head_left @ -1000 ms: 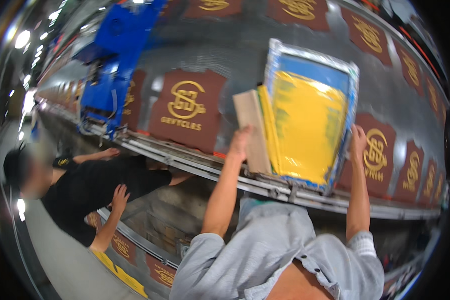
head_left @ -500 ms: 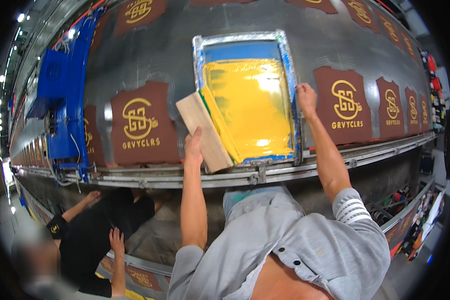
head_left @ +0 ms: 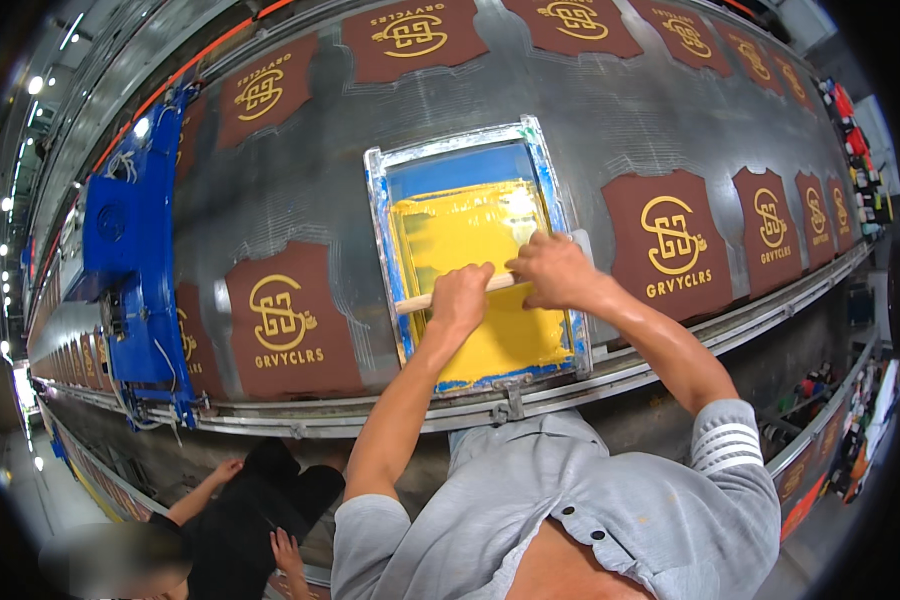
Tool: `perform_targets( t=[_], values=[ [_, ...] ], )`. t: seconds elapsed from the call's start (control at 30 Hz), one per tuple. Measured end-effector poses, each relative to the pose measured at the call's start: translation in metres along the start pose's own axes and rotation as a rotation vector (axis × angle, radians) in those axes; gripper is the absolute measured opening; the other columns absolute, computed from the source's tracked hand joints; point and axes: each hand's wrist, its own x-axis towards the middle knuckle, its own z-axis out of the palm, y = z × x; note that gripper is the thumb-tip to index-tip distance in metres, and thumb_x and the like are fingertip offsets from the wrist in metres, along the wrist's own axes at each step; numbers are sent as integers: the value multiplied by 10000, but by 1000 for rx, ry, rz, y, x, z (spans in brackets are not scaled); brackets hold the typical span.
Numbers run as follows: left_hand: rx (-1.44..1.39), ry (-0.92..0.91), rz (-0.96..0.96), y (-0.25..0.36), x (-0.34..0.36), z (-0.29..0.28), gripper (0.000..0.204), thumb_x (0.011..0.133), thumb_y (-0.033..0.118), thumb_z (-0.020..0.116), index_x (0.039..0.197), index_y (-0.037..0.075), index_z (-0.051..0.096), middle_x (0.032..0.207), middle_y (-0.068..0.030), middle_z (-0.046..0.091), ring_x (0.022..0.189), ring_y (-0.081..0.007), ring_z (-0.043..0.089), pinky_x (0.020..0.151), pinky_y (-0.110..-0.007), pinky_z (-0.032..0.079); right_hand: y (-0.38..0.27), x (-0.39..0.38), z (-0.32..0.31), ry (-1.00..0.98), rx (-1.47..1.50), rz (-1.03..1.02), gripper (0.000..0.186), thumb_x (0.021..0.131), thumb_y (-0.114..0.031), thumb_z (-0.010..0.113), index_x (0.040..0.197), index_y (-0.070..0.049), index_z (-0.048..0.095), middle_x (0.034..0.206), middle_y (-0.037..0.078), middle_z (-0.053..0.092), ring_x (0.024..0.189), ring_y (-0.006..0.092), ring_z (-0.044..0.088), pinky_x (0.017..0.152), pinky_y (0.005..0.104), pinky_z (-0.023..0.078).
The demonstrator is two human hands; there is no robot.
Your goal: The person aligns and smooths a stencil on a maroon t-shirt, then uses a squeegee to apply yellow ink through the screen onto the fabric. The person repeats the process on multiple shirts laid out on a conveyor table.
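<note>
The left hand [head_left: 460, 297] is closing tight around the wooden handle of the squeegee [head_left: 415, 303]. The right hand [head_left: 555, 272] is gripping the same handle further along, with its fingers curling over the top. The squeegee is lying across the inside of the screen frame [head_left: 378, 205], and its left end is sitting a bit nearer to the person than its right end. Yellow ink [head_left: 470, 215] is covering most of the screen, and a blue strip [head_left: 460, 172] is showing at the far end. The frame is resting on the long dark desk [head_left: 590, 120], with its near side sitting by the metal rail [head_left: 440, 420].

Because the squeegee is slanting, one hand could be pressing harder than the other, and that could be making the ink too thick on one side and too thin on the other. No hand is holding the frame, so a hard, crooked push could be sliding it and smudging the print. The right fingers are sitting close to the wet ink, so a slip could be getting them messy. Messy fingers could then be leaving yellow spots on the maroon shirt pieces [head_left: 290, 325] that are lying on both sides. The frame is hiding what is under it, so I am not seeing any cloth there.
</note>
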Motion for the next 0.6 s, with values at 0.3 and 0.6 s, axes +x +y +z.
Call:
perform_targets(
  t=[0.3,0.6],
  values=[
    [112,14,37,-103,101,-19,94,735,69,647,798,25,699,817,-166,696,737,-351,690,663,-443,555,87,106,52,98,50,159,89,766,-93,631,791,-44,701,882,125,681,824,289,691,675,416,578],
    [74,-83,-85,-102,113,-15,112,705,15,624,781,55,697,824,-112,670,736,-331,686,631,-444,558,86,122,50,-77,115,304,213,759,-43,615,943,-46,723,943,120,689,913,291,687,738,400,581]
  ],
)
